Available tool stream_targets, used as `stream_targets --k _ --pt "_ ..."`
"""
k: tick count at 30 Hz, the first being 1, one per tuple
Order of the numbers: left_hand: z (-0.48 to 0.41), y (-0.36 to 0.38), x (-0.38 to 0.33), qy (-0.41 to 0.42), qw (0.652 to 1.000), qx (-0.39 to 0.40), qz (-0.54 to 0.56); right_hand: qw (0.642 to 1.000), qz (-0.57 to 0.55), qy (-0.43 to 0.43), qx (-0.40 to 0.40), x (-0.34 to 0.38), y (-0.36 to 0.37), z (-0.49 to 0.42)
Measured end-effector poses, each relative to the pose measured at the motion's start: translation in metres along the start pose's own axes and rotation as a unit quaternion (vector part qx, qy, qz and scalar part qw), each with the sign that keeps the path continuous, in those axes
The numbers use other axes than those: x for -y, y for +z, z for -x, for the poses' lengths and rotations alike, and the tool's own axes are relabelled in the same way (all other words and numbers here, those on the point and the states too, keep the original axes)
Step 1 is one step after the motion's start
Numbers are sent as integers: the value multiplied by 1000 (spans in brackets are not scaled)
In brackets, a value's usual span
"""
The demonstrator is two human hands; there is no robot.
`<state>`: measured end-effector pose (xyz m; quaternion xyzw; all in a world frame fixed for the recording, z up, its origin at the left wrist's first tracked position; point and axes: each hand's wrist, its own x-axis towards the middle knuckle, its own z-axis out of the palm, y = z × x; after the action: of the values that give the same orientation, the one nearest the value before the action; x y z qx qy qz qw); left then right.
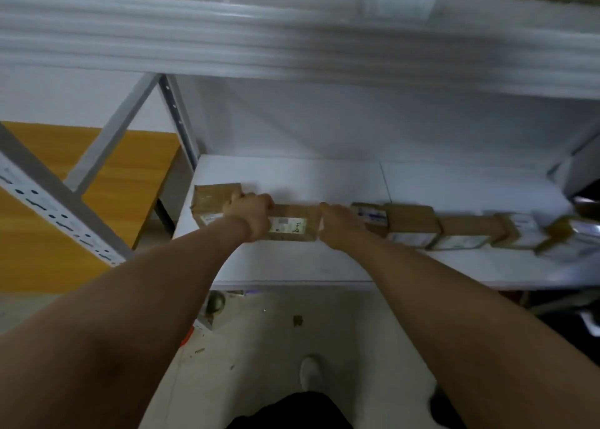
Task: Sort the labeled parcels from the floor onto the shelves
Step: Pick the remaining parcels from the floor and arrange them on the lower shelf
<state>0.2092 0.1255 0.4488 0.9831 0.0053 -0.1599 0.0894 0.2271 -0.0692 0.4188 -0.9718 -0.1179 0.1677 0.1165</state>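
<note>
Nearest the camera, below the held parcel (292, 225), a dark garment (292, 412) and a white shoe (311, 375) are seen over a stained pale floor (259, 324). The left forearm (146, 298) and the right forearm (438, 298), both bare, are extended toward the held parcel.

The held parcel, a brown carton with a white label on its near face, is located on the white shelf board (292, 266), set back from the board's front edge. Its left end is grasped by the left hand (250, 214), with the fingers (259, 199) curled over the top edge. Its right end is grasped by the right hand (337, 224), with the thumb (324, 206) laid over the top; the remaining fingers are hidden behind the hand.

A second carton (211, 201) is positioned just left of the held parcel and slightly farther back. To the right of the held parcel, a row of labelled cartons (412, 225) is lined along the same board; the outermost ones are blurred.

Left of the held parcel, off the board, a grey perforated upright (48, 201) and a yellow wooden surface (130, 175) are visible. Behind the held parcel a white back wall (357, 126) is seen, and above it the blurred front edge of an upper shelf (292, 38)
</note>
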Motion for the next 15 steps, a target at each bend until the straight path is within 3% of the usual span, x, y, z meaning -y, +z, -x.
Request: stream_targets --k 4,8,15 --pt "21 23 -36 54 995 78 -23 994 -69 52 63 -11 16 60" --pt "36 36 -77 115 978 166 -42 989 -96 98 61 -31 21 101" --pt "34 42 -155 193 964 166 -73 987 -103 119 23 -87 -15 135"
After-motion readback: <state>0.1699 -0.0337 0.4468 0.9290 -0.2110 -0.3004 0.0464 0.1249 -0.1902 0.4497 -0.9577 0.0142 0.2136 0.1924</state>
